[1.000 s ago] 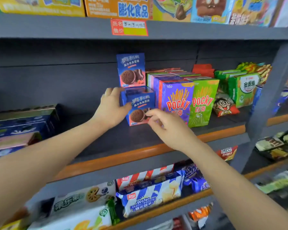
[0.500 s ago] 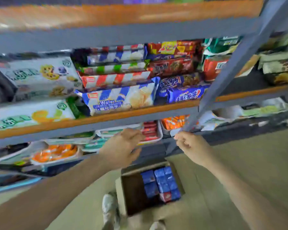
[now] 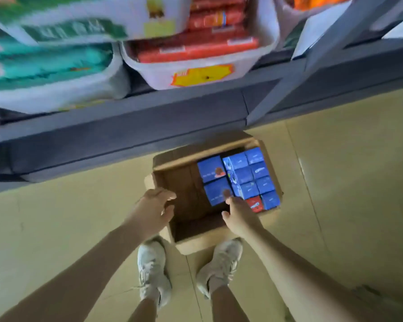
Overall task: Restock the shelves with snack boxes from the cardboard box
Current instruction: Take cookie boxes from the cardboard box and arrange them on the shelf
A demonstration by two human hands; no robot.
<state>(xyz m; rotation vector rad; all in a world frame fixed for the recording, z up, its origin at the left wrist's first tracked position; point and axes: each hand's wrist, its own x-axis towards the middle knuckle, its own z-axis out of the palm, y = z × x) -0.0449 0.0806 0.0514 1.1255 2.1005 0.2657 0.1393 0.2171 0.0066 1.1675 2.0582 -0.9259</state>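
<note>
Over the cardboard box (image 3: 196,245), both hands are reaching down for more stock. Right hand (image 3: 239,217) is seemingly touching a blue snack box (image 3: 215,191), grip loose; left hand (image 3: 153,211) is hanging empty.

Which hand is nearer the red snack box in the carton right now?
Right. The right hand reaches into the cardboard box just beside the red snack box, on its left in view. The left hand hovers over the carton's opposite, empty side.
</note>
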